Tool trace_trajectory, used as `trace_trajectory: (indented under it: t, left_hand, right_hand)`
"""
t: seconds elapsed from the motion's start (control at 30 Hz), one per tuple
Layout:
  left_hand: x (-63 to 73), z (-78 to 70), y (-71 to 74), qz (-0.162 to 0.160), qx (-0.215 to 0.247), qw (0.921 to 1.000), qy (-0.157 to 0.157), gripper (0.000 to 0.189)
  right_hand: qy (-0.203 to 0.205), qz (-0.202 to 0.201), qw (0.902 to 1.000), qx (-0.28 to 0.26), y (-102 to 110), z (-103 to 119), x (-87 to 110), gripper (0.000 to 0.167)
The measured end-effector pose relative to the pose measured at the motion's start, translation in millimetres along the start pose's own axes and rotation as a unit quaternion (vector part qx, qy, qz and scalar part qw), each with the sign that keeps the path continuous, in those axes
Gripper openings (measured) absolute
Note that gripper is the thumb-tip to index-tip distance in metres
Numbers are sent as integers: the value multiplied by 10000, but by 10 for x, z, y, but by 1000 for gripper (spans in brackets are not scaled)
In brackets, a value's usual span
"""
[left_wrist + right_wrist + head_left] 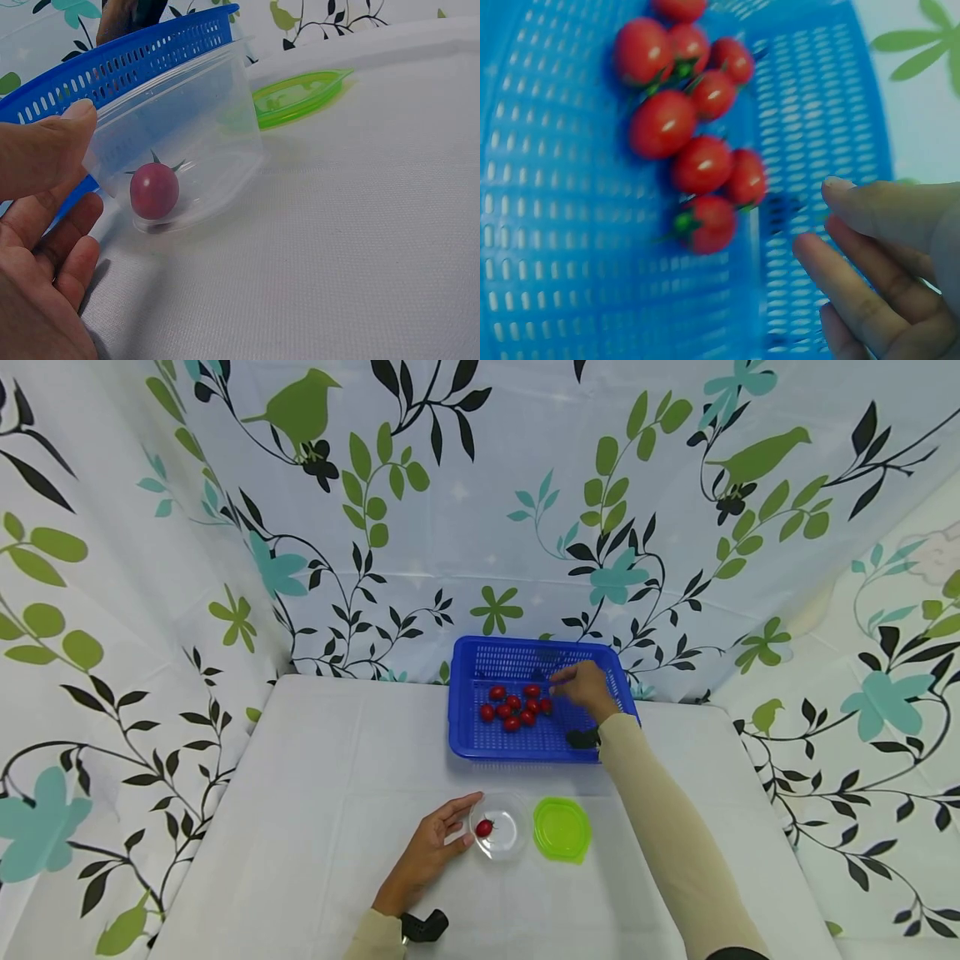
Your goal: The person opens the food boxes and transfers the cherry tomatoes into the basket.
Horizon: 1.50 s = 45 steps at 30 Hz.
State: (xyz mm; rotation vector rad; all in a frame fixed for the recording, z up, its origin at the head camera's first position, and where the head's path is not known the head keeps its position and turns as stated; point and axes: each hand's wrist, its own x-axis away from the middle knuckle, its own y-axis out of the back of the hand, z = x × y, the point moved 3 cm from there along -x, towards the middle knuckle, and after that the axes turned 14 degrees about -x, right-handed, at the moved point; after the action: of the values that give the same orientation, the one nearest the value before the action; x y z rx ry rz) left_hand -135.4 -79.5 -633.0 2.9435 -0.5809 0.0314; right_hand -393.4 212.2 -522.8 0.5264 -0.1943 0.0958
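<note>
My left hand (432, 842) holds a clear plastic container (510, 831) at its left side, thumb (77, 112) close to the rim and the lower fingers loosely bent below. One cherry tomato (154, 191) with a green stem lies on the container's bottom. Over the right part of a blue basket (480, 753), my right hand (585, 687) reaches in with fingers parted and nothing between them. Several red cherry tomatoes (662, 124) lie clustered beside its fingertips, some with green stems. In the right wrist view, a gap shows between the fingers and the nearest tomatoes.
A bright green lid (562, 829) lies flat just right of the container. The white-covered table (322, 827) carries everything, with the blue basket at its far edge. Patterned cloth (450, 527) hangs behind and on both sides, close behind the basket.
</note>
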Motion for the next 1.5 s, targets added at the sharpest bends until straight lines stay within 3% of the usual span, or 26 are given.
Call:
trace_trajectory:
  t: [0.4, 0.77, 1.2, 1.5]
  left_hand:
    - [-1, -21, -3, -16, -36, 10000, -75, 56]
    - [9, -37, -6, -24, 0, 10000, 85, 56]
    - [1, -27, -19, 26, 37, 10000, -19, 57]
    - [3, -37, -14, -69, -33, 10000, -9, 57]
  right_hand:
    - [853, -204, 9948, -513, 138, 397, 407, 26]
    - [1080, -235, 9912, -728, 144, 642, 978, 31]
    - [1523, -520, 9806, -1123, -18, 697, 1664, 33]
    - [1729, -462, 9713, -1569, -299, 576, 1986, 34]
